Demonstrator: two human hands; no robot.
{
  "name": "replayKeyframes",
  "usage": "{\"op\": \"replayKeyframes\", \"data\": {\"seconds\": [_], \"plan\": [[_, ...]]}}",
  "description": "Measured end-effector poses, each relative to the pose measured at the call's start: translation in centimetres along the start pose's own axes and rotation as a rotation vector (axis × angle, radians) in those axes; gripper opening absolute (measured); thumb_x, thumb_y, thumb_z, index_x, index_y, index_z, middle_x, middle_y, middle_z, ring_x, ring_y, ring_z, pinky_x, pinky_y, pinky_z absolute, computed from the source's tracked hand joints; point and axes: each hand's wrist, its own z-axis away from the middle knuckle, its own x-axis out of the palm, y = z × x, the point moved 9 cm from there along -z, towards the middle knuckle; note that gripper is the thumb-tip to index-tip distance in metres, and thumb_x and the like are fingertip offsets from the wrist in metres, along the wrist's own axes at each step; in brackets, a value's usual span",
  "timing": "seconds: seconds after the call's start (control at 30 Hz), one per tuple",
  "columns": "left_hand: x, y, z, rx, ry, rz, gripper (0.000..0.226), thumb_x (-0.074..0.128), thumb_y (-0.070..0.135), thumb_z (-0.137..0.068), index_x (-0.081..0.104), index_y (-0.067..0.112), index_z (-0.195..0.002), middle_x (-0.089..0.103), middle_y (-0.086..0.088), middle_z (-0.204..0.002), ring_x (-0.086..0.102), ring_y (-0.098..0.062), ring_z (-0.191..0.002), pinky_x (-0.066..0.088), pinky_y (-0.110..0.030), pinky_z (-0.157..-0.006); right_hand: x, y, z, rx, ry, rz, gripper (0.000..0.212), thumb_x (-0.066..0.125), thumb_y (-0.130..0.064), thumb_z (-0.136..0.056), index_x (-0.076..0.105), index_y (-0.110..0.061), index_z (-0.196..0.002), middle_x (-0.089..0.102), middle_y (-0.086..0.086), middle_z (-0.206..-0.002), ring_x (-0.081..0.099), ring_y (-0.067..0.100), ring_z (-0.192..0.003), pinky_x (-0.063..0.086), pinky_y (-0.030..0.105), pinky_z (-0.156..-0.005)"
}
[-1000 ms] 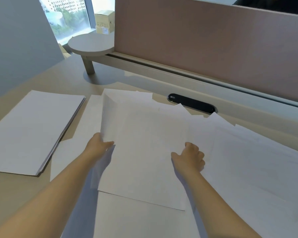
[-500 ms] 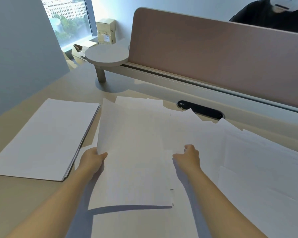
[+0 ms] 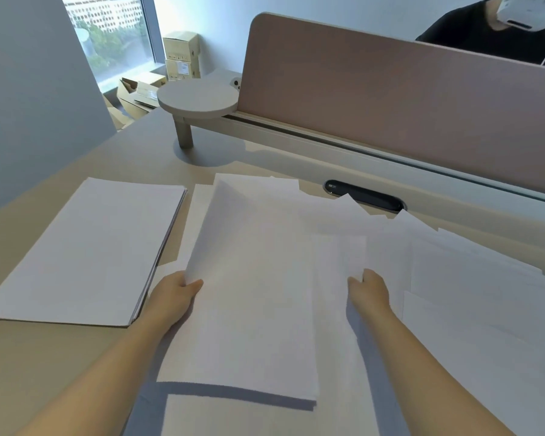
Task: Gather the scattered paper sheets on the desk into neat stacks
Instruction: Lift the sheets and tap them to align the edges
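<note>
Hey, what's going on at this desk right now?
A person is tidying loose paper into piles. The left hand grips the left edge of a sheet lifted off the desk, casting a shadow below its near edge. The right hand pinches paper just right of it. One neat stack already lies to the left, while overlapping loose sheets still cover the right side.

Neat squared stack of white paper sheets [image 3: 85, 250] lying flat at 9 o'clock. Loose white sheet [image 3: 252, 294] raised off the desk at centre, near edge lifted. Scattered overlapping white sheets [image 3: 472, 278] spread flat toward 3 o'clock.
</note>
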Motion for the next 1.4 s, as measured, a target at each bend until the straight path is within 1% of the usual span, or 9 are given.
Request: {"op": "replayKeyframes", "data": {"seconds": [0.13,0.3,0.47,0.63,0.77,0.97,1.1,1.23,1.4], "plan": [[0.1,0.2,0.8,-0.047,0.074,-0.251,0.012,0.056,0.027,-0.085,0.055,0.015,-0.086,0.054,-0.009,-0.109,0.047,-0.033,-0.11,0.038,-0.032,-0.081,1.6,0.0,0.6,0.02,-0.036,-0.156,0.05,0.051,-0.015,-0.092,0.031,0.004,-0.134,0.042,0.002,-0.12,0.045,0.031,-0.125,0.038,0.029,-0.09],[2.5,1.5,2.5,-0.087,0.017,-0.154,0.052,0.061,0.026,-0.085,0.041,0.009,-0.13,0.034,-0.012,-0.138,0.031,-0.032,-0.129,0.034,-0.038,-0.099,4.6,1.0,2.2,0.075,-0.108,-0.38,0.059,0.051,0.0,-0.09,0.02,-0.001,-0.14,0.033,0.015,-0.141,0.04,0.031,-0.125,0.036,0.039,-0.105],[3.2,1.7,2.9,-0.092,-0.095,0.163,0.076,0.064,0.014,-0.085,0.017,0.004,-0.143,0.029,-0.015,-0.148,0.037,-0.032,-0.132,0.033,-0.037,-0.103,5.6,0.8,3.1,0.055,-0.147,-0.395,0.038,0.038,0.015,-0.084,0.046,-0.019,-0.101,0.043,-0.005,-0.083,0.042,0.011,-0.069,0.029,0.015,-0.052],[3.5,3.1,4.0,-0.071,-0.289,0.304,0.038,0.072,0.023,-0.07,0.048,0.009,-0.096,0.054,-0.007,-0.083,0.045,-0.02,-0.09,0.039,-0.026,-0.075,2.2,-0.2,3.4,-0.033,-0.119,-0.512,0.034,0.038,0.014,-0.079,0.057,-0.011,-0.094,0.055,0.008,-0.088,0.053,0.024,-0.079,0.045,0.026,-0.069],[6.5,5.6,5.3,-0.069,-0.51,0.386,0.023,0.059,0.007,-0.088,0.053,0.005,-0.111,0.059,-0.012,-0.114,0.053,-0.029,-0.109,0.038,-0.039,-0.103,-1.9,0.7,3.7,-0.024,-0.096,-0.565,0.048,0.04,0.011,-0.082,0.052,-0.012,-0.122,0.062,0.01,-0.113,0.06,0.032,-0.105,0.05,0.039,-0.09],[14.2,10.0,9.3,0.005,-0.598,0.171,0.015,0.069,0.017,-0.073,0.057,0.012,-0.081,0.058,-0.008,-0.083,0.052,-0.022,-0.077,0.041,-0.031,-0.073,-9.3,6.7,2.4,0.04,-0.001,-0.503,0.053,0.036,0.013,-0.076,0.051,-0.008,-0.121,0.062,0.013,-0.106,0.061,0.032,-0.096,0.051,0.03,-0.071],[18.7,11.4,11.2,0.038,-0.493,0.09,0.008,0.059,0.011,-0.085,0.055,0.006,-0.08,0.058,-0.012,-0.085,0.054,-0.026,-0.08,0.043,-0.034,-0.077,-13.9,11.7,1.6,0.106,0.069,-0.361,0.026,0.036,0.013,-0.08,0.043,-0.011,-0.074,0.04,0.0,-0.064,0.04,0.019,-0.058,0.023,0.024,-0.051],[20.0,11.6,12.8,0.083,-0.258,-0.266,0.025,0.059,0.024,-0.081,0.058,0.013,-0.104,0.063,-0.01,-0.11,0.058,-0.033,-0.104,0.045,-0.032,-0.085,-18.7,17.4,2.3,0.266,0.158,0.099,0.044,0.051,-0.019,-0.086,0.043,-0.02,-0.129,0.048,0.005,-0.125,0.047,0.028,-0.116,0.037,0.033,-0.084],[21.5,12.0,15.6,0.033,-0.166,-0.289,0.043,0.064,0.019,-0.079,0.052,0.015,-0.12,0.043,-0.015,-0.128,0.048,-0.036,-0.114,0.041,-0.033,-0.09,-24.1,22.5,2.9,0.337,0.264,0.257,0.06,0.05,-0.028,-0.086,0.026,-0.013,-0.14,0.034,0.009,-0.139,0.035,0.029,-0.126,0.034,0.04,-0.098]]}}
